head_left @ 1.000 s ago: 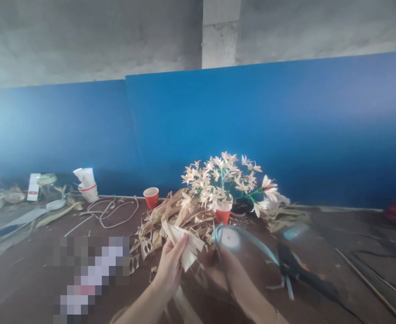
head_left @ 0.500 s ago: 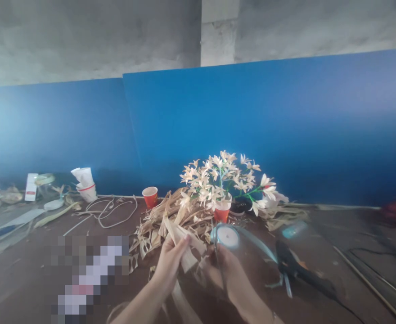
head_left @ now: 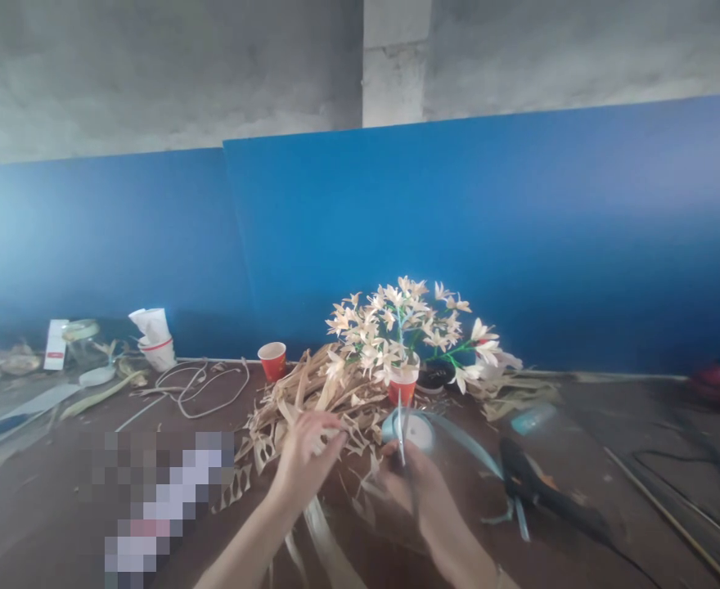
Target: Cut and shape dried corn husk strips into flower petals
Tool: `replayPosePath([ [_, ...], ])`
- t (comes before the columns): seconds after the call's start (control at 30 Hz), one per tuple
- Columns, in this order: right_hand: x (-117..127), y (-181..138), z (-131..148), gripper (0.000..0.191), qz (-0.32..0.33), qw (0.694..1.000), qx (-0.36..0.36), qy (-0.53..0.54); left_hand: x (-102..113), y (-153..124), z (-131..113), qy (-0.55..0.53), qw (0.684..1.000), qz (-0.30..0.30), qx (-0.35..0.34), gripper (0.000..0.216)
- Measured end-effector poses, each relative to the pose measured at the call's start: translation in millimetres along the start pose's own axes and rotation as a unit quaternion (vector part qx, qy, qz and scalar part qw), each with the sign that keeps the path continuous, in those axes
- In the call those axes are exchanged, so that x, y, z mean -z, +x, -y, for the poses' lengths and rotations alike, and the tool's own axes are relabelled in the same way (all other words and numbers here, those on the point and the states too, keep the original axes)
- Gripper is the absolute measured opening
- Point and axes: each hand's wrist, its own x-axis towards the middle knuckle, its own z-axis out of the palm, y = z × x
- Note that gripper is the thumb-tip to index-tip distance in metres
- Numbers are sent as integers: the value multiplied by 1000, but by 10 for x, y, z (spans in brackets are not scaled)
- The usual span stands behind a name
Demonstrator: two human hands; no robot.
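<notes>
Head view; brown table [head_left: 41,523] against a blue panel [head_left: 458,221], grey wall [head_left: 151,74] above; places given from the flowers [head_left: 390,317], a cream, star-petalled bunch on green stems, set about a red cup [head_left: 402,390].

Left hand [head_left: 308,454] below and left of the flowers, over the near edge of the husks [head_left: 311,372]; fingers bent, thumb drawn close to them, gap narrow; whether a piece is pinched there, cannot tell; a pale husk strip [head_left: 287,411] shows just behind the knuckles.

Right hand [head_left: 418,483] below the flowers, closed round the scissors [head_left: 402,446]; blades point up toward the flowers, nearly together; handles dark, mostly hidden in the fist; the two hands near each other, apart.

Husks heaped directly left of and below the flowers, dry, tan, tangled; punched scraps [head_left: 236,487] farther out, lower left; long strips [head_left: 326,540] well below the flowers, between the forearms.

Ribbon roll [head_left: 420,429] just below the flowers, behind the right hand, pale blue; glue gun [head_left: 541,495] lower right of the flowers, dark, corded; second cup [head_left: 272,364], red, left of the flowers beyond the heap; loose white cord [head_left: 180,399] farther left; white cup [head_left: 159,353] past it, rolled paper [head_left: 155,325] standing inside; a pixelated patch lower left, contents unreadable.
</notes>
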Motion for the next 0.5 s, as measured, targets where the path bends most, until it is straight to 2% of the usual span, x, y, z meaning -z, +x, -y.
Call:
replayPosePath([
  [0.03,0,1,0,32,-2,1000,2,-2,-80,-54,-47,-43,997,69,9,11],
  [0.07,1,0,0,32,-3,1000,4,-6,-159,-104,-80,-83,990,113,24,11],
  [0.17,-2,-6,0,31,-10,1000,12,-19,-330,-207,-101,-155,981,106,56,10],
  [0.27,-20,-15,-5,29,-21,997,38,-61,-365,-223,-82,-202,972,86,81,9],
  [0.37,-25,-15,-30,28,-30,991,78,-103,-332,-208,-95,-188,971,103,108,6],
  [0.5,17,-11,-89,32,-14,988,113,-103,-317,-208,-97,-133,972,145,125,4],
])
